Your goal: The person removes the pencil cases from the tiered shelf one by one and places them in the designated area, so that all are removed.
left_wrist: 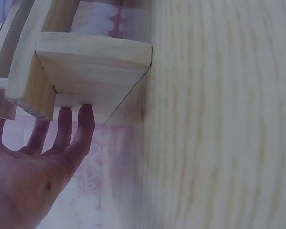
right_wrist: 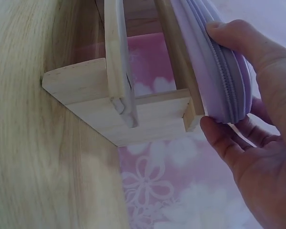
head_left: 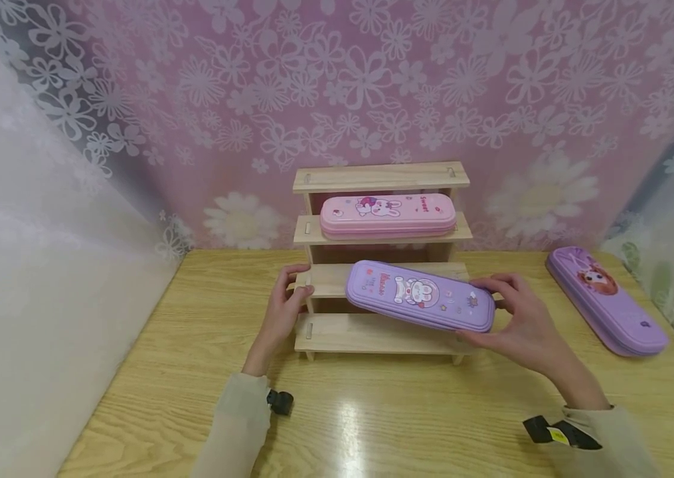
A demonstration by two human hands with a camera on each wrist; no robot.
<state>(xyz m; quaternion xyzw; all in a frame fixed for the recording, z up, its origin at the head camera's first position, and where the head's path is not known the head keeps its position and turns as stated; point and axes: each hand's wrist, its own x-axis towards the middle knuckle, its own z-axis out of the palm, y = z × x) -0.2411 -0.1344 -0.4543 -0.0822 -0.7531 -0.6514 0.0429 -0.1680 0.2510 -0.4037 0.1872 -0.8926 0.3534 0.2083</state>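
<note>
The largest thing is a pink covering with white printed flowers (head_left: pixel 337 99), which stands behind everything. In front of it there is a yellowish wood-grain surface (head_left: pixel 163 372), and this carries a pale wooden stand with four stepped boards (head_left: pixel 372 342), placed near the covering.

Next come three long pencil cases with rounded ends. A purple case with a picture of a red-haired figure (head_left: pixel 623 312) lies on the surface, well apart from the stand, at the right, and it is turned slantwise. A light purple case with a white rabbit picture (head_left: pixel 420 295) is held before the two lower boards, its left end higher and its right end lower; I cannot tell if it touches the wood. A pink case with a rabbit and the word "Sweet" (head_left: pixel 390 216) lies lengthwise on the second board from the top.

The right hand (head_left: pixel 522 325) is partly closed, and grips the right end of the light purple case between thumb and fingers. The left hand (head_left: pixel 279 312) is bent around the left end of the stand's third board, with the thumb at the front and the fingertips against the side.

The smallest are two black wrist devices: the left one (head_left: pixel 279 402) and the right one (head_left: pixel 576 435), each beside a light sleeve (head_left: pixel 235 415).
</note>
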